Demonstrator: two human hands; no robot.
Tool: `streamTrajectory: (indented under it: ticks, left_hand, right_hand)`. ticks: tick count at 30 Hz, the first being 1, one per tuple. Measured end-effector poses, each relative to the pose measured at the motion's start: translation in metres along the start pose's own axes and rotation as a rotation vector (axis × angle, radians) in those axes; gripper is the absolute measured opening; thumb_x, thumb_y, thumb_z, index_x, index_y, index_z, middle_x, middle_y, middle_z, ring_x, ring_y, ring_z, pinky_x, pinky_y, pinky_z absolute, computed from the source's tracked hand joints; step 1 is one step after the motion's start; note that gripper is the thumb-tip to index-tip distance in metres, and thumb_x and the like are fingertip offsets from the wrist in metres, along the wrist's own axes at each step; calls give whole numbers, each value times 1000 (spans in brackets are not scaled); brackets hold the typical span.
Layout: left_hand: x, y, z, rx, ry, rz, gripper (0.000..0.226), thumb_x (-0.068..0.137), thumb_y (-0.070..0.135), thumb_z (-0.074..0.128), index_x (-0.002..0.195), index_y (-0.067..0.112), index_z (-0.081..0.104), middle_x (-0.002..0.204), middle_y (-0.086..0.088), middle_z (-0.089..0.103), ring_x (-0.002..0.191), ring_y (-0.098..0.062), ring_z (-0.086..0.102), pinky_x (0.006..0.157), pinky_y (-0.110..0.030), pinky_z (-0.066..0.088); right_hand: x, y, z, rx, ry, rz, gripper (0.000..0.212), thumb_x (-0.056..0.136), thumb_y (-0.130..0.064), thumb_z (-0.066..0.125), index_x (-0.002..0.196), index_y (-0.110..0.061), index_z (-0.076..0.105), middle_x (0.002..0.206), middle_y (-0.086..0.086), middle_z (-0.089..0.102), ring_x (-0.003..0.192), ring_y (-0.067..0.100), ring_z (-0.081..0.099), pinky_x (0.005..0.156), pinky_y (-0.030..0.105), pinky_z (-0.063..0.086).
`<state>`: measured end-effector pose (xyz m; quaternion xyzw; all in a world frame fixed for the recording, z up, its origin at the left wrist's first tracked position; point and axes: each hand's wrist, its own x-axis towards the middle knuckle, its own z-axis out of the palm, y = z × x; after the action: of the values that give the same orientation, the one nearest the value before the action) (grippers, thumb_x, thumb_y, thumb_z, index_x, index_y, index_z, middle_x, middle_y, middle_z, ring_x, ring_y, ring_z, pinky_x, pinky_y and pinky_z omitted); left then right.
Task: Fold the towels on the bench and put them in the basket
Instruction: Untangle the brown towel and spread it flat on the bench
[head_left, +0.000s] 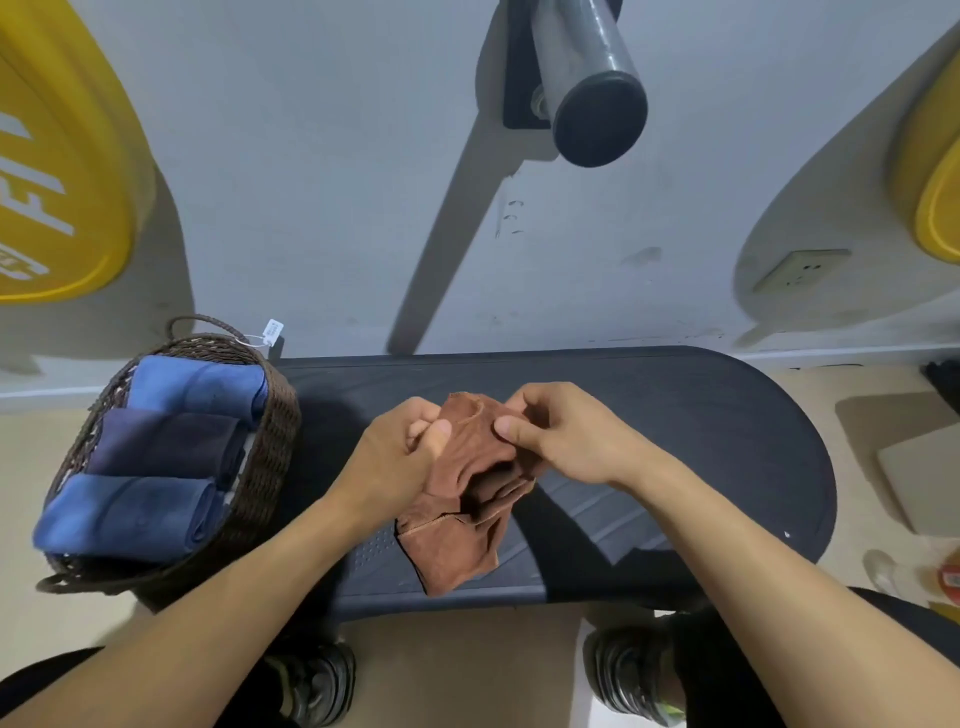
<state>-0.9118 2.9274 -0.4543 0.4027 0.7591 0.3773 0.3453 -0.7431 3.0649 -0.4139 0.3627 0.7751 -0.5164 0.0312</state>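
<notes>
A crumpled brown towel (457, 525) hangs over the middle of the dark bench (701, 441), held up by both hands. My left hand (395, 457) pinches its upper left edge. My right hand (561, 431) pinches the upper right edge, thumb on the cloth. The lower part of the towel rests on the bench near its front edge. At the bench's left end stands a brown woven basket (270, 457). Inside it lie three folded towels: a blue one (197, 384) at the back, a dark navy one (166, 441) in the middle, a blue one (130, 514) in front.
A grey barbell end (592, 88) juts out above the bench, with yellow weight plates (57, 171) at both sides. A wall socket (800, 267) sits low on the right wall. My shoes (317, 680) show below the bench. A flat beige pad (924, 478) lies on the floor at right.
</notes>
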Motion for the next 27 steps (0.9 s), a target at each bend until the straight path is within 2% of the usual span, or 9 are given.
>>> streamTrajectory:
  ticks: [3, 5, 6, 10, 13, 17, 21, 24, 27]
  left_hand:
    - [4, 1, -11, -17, -53, 34, 19, 100, 29, 51, 81, 27, 56, 73, 28, 62, 71, 11, 58, 67, -22, 43]
    - [2, 1, -10, -137, -216, 52, 15, 97, 33, 56, 86, 22, 57, 100, 26, 71, 83, 11, 64, 69, -16, 47]
    - [0, 1, -8, -140, -287, 51, 14, 93, 38, 62, 90, 24, 60, 100, 24, 72, 77, 8, 64, 64, -14, 47]
    - [-5, 4, -1, -32, -404, 136, 7, 93, 35, 64, 96, 30, 68, 82, 12, 70, 72, -6, 64, 66, -23, 50]
    - [-6, 11, 0, -112, -411, 126, 24, 96, 34, 57, 77, 22, 65, 68, 10, 57, 61, -10, 49, 59, -27, 40]
    - [-4, 14, -7, -134, -410, 138, 28, 93, 44, 57, 75, 24, 64, 63, 13, 54, 58, -5, 47, 56, -19, 38]
    - [-1, 7, -18, -125, -424, 80, 14, 84, 41, 72, 85, 29, 66, 71, 11, 66, 67, -4, 63, 62, -19, 48]
    - [5, 1, -30, 50, -458, 84, 20, 83, 42, 74, 70, 32, 62, 62, 17, 56, 58, 3, 52, 59, -13, 41]
    - [12, -10, -44, 304, -565, -11, 25, 84, 46, 71, 62, 41, 61, 55, 20, 50, 52, 1, 44, 60, -23, 38]
  right_hand:
    - [-4, 7, -13, -479, -52, -15, 13, 93, -39, 64, 86, -28, 59, 85, -10, 65, 78, 12, 59, 67, 25, 41]
    - [-5, 11, -14, -532, -110, 61, 15, 89, -39, 67, 83, -31, 56, 88, -8, 63, 81, 15, 59, 63, 26, 40]
    - [-6, 13, -13, -525, -131, 84, 16, 86, -39, 70, 87, -31, 56, 91, -7, 64, 84, 17, 61, 63, 26, 42]
    - [-10, 5, -5, -255, -176, -71, 75, 72, -44, 85, 136, -33, 47, 128, -14, 59, 114, 6, 58, 95, 25, 48]
    - [-11, -4, 7, -73, -151, -229, 51, 80, -39, 81, 126, -35, 58, 115, -16, 67, 102, 4, 64, 90, 28, 53]
    - [-10, -7, 3, 11, -89, -249, 15, 87, -32, 76, 96, -25, 66, 90, -8, 71, 82, 12, 69, 78, 42, 57]
    - [-6, -2, -13, 103, 47, -229, 10, 93, -23, 69, 89, -16, 63, 86, 0, 71, 82, 19, 70, 76, 44, 58]
    - [0, 8, -25, 205, 188, -98, 9, 98, -24, 62, 96, -15, 62, 91, 3, 70, 83, 19, 67, 81, 47, 55]
    - [6, 20, -36, 310, 316, 57, 12, 101, -22, 55, 97, -12, 59, 89, 9, 67, 81, 23, 62, 77, 49, 55]
